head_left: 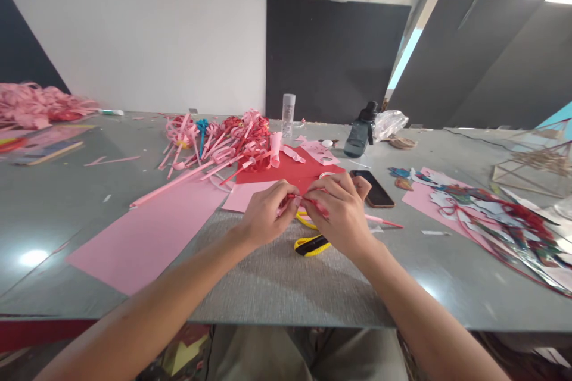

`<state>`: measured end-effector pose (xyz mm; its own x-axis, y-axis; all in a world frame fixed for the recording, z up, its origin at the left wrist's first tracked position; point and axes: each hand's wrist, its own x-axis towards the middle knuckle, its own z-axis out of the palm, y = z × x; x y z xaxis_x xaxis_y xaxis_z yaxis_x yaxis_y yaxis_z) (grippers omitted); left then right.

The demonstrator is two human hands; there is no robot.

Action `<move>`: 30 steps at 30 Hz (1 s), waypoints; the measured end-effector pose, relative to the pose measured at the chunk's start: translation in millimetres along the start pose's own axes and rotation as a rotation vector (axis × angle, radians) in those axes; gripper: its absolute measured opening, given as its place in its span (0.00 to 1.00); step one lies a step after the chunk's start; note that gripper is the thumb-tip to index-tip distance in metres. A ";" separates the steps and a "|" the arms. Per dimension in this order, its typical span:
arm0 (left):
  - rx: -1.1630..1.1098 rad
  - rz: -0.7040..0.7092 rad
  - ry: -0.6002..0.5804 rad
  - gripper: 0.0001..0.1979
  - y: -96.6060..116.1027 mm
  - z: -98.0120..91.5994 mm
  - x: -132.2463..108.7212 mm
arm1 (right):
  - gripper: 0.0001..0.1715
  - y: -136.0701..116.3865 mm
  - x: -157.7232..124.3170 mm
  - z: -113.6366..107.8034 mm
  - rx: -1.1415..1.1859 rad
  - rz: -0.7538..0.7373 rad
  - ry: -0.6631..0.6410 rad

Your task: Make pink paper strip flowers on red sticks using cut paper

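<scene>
My left hand (267, 213) and my right hand (343, 214) meet over the near middle of the table. The fingers of both are pinched on a small red and pink paper piece (292, 196), mostly covered by the fingertips. Out past my right hand sticks a thin pink paper stem (379, 220) with a red tip; whether it joins the held piece I cannot tell. Just below my hands lies a yellow and black utility knife (308, 246), with a yellow loop (305, 221) above it. Red paper (286, 174) lies behind my fingers.
Pink paper (147, 238) and a heap of curled paper flowers (236, 137) lie left. A clear tube (288, 114), a dark water bottle (360, 131) and a phone (373, 188) are beyond my hands. Colourful cutouts (496, 214) cover the right side, near a stick frame (536, 166).
</scene>
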<state>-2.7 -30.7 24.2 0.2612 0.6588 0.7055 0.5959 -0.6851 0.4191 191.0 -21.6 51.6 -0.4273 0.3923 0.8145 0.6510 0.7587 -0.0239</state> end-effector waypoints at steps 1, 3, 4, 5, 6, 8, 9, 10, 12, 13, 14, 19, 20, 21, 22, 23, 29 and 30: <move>0.003 0.005 0.001 0.05 -0.2 0.2 0.1 | 0.06 -0.2 0.1 -0.2 0.002 0.002 0.002; 0.008 0.014 0.010 0.04 -0.8 0.5 0.1 | 0.05 -0.7 0.2 -1.0 -0.001 0.012 0.002; 0.008 0.019 0.014 0.04 -1.1 0.5 0.1 | 0.05 -1.0 0.2 -1.5 -0.006 0.019 -0.003; 0.008 0.023 0.014 0.04 -1.4 0.4 0.1 | 0.04 -1.1 0.1 -2.0 -0.014 0.025 -0.014; 0.005 0.028 0.009 0.04 -1.7 0.3 0.0 | 0.04 -1.2 0.0 -2.5 -0.022 0.030 -0.029; -0.001 0.034 -0.004 0.04 -2.1 0.1 -0.2 | 0.06 -1.2 -0.1 -3.7 -0.034 0.036 -0.071; -0.004 0.033 -0.011 0.04 -2.2 0.1 -0.2 | 0.07 -1.1 -0.2 -4.2 -0.035 0.037 -0.093; -0.008 0.030 -0.018 0.04 -2.3 0.1 -0.2 | 0.07 -1.0 -0.3 -4.9 -0.032 0.036 -0.112; -0.016 0.028 -0.024 0.04 -2.4 0.3 -0.2 | 0.08 -0.6 -0.1 -6.0 -0.022 0.032 -0.135; -0.020 0.030 -0.026 0.04 -2.5 0.5 -0.1 | 0.08 -0.4 0.1 -6.5 -0.019 0.031 -0.138; -0.025 0.034 -0.029 0.05 -2.6 0.5 -0.2 | 0.08 -0.2 0.3 -6.9 -0.016 0.032 -0.140; -0.048 0.055 -0.033 0.05 -2.0 -0.1 -1.2 | 0.08 1.2 1.5 -6.3 -0.009 0.027 -0.125; -0.050 0.057 -0.026 0.05 -1.5 -0.3 -1.3 | 0.08 1.6 1.5 -5.8 -0.007 0.023 -0.121; -0.052 0.058 -0.016 0.05 -0.8 -0.5 -1.1 | 0.07 2.0 1.4 -5.1 -0.006 0.020 -0.113; -0.058 0.059 -0.004 0.05 0.0 -0.7 -0.8 | 0.07 2.2 1.2 -4.4 -0.005 0.017 -0.104; -0.069 0.059 0.007 0.05 1.0 -0.8 -0.3 | 0.06 2.4 1.0 -3.8 -0.004 0.013 -0.093; -0.212 -0.055 0.036 0.05 5.9 1.1 3.1 | 0.06 2.1 0.3 -2.4 0.003 0.001 -0.040; -0.238 -0.078 0.037 0.05 6.2 1.7 3.0 | 0.06 2.3 0.2 -2.5 0.004 0.003 -0.035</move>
<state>3.1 -32.4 28.0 0.1907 0.7037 0.6845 0.4165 -0.6894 0.5927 194.0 -21.2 53.2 -0.4468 0.4124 0.7939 0.6496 0.7597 -0.0291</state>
